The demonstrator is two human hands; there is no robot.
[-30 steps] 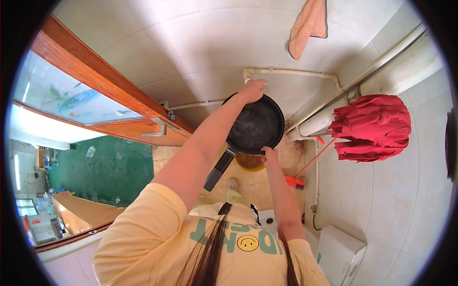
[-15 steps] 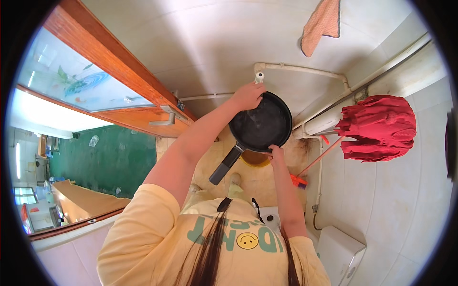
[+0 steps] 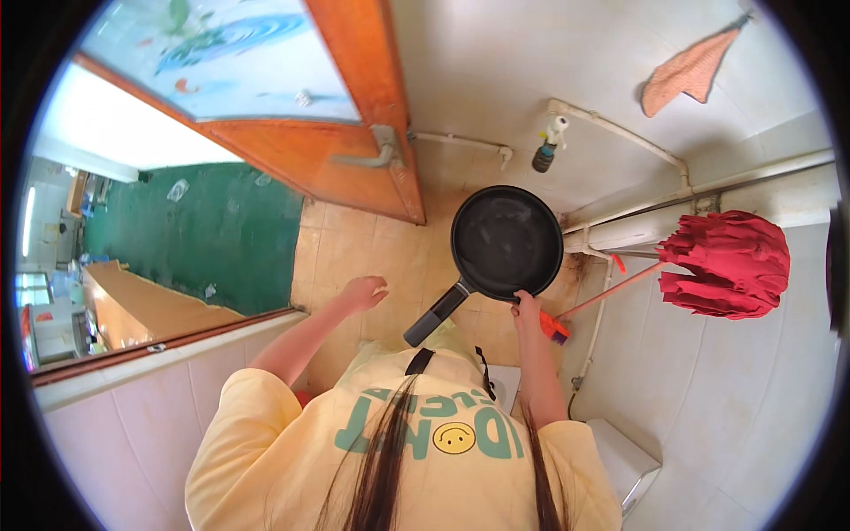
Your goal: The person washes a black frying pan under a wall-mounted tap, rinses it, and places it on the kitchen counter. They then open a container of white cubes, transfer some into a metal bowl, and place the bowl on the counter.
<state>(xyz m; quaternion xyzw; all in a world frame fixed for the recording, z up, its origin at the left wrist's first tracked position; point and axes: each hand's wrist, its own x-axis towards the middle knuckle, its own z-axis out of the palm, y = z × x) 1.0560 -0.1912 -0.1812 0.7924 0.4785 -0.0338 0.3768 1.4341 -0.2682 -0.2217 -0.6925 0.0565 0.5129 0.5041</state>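
Observation:
A black frying pan (image 3: pixel 506 241) hangs in the air in front of me, its dark inside facing up. My right hand (image 3: pixel 527 308) grips the near right part of its rim, with the thumb at the edge. The pan's black handle (image 3: pixel 437 315) points toward me and to the left, and neither hand is on it. Off to the left, away from the pan, my left hand (image 3: pixel 365 293) is empty with its fingers loosely apart. Beyond the pan's far edge, a white tap (image 3: pixel 556 131) with a dark nozzle sticks out from the wall.
An orange wooden door (image 3: pixel 310 168) stands ajar at left, beside a green floor (image 3: pixel 195 239). On the right hang a red mop head (image 3: pixel 730 265) and, higher up, an orange cloth (image 3: pixel 691 75). A red broom (image 3: pixel 555 329) leans nearby. A white cistern (image 3: pixel 624 460) sits at lower right.
My left hand has come away from beside the tap and the pan's far rim, moving back and to the left. My right hand still holds the pan. The view has shifted.

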